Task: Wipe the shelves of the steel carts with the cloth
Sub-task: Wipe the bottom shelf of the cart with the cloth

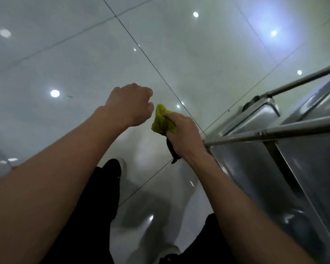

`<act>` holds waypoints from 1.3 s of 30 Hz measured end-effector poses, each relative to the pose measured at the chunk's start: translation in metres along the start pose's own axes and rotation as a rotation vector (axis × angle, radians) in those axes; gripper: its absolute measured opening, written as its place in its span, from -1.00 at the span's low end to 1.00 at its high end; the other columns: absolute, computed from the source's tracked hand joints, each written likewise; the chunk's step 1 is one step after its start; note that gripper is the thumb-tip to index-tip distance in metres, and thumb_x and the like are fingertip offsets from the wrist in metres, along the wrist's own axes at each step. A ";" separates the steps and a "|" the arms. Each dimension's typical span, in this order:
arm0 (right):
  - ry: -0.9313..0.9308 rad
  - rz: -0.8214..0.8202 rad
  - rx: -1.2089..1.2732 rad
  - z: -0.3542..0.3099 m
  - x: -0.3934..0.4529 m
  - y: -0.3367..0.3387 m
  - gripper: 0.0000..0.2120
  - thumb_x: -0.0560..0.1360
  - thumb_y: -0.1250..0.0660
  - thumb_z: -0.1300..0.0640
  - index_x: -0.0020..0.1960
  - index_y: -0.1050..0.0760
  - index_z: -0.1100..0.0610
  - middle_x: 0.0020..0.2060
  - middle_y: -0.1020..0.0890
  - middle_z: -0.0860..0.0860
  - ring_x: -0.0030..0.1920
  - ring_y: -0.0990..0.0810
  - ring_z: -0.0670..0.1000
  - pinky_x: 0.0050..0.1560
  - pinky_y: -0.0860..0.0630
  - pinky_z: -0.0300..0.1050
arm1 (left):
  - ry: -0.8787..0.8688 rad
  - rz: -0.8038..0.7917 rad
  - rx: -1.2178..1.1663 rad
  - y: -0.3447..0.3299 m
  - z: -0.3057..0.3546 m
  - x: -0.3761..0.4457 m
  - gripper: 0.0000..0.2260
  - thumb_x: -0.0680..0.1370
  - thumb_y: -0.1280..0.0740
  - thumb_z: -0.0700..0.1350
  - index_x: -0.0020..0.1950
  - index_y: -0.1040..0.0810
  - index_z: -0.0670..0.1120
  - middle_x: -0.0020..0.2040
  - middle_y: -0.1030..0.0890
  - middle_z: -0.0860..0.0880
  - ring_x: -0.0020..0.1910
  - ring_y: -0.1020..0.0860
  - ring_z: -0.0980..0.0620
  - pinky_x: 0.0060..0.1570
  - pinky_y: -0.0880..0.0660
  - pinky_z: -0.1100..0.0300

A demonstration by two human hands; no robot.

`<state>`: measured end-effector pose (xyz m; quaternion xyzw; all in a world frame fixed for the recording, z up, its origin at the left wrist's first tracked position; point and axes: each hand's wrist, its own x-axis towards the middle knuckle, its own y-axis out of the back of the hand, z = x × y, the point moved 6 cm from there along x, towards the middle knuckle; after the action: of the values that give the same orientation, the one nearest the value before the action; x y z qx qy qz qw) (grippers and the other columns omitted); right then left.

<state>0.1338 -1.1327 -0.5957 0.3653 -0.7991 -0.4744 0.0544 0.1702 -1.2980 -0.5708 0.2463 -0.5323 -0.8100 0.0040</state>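
a person stands over a glossy tiled floor (69, 54) with a yellow-green cloth (161, 121) bunched in the right hand (181, 132) at the centre of the frame, fingers curled tight round it. a dark strip (172, 152), hard to identify, hangs below that fist. the left hand (130, 105) sits just left of the cloth, fingers curled and holding nothing, its knuckles near the cloth's top corner but apart from it.

the steel cart (293, 149) fills the right edge of the frame. the cloth is in the air beside it, not yet on any shelf. the step in hand looks like readying the cloth for a pass. it would go best if the 2 hands spread or fold the wad into a flat pad first, so more fabric meets the steel, and then sweep in long strokes from the far side of a shelf (263, 115) towards the body.

in the way stands the cart's rail (274, 133), a tube running across the right of the frame just beside the right wrist; the hand has to pass over or under it to reach the shelves. a second rail (303, 80) crosses higher, at the upper right. the person's dark trousers (95, 216) and shoes (115, 166) show at the bottom. ceiling lights glare off the floor tiles. motion blur softens the cart's lower part, so its state of cleanliness cannot be told.
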 end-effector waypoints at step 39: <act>-0.283 0.295 0.275 -0.236 0.245 0.553 -0.62 0.48 -0.30 0.18 0.22 -0.53 -0.16 0.16 -0.59 -0.24 0.20 -0.57 -0.07 0.17 -0.55 0.02 | -0.227 0.008 0.222 0.612 0.110 0.169 -0.61 0.66 -0.16 0.07 0.47 -0.41 0.02 0.31 -0.58 0.00 0.26 -0.53 -0.05 0.22 -0.45 -0.01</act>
<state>-0.2361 -1.3012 -0.0900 0.1784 -0.9006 -0.3944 -0.0395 -0.1790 -1.5141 -0.0742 0.1499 -0.6164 -0.7689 -0.0802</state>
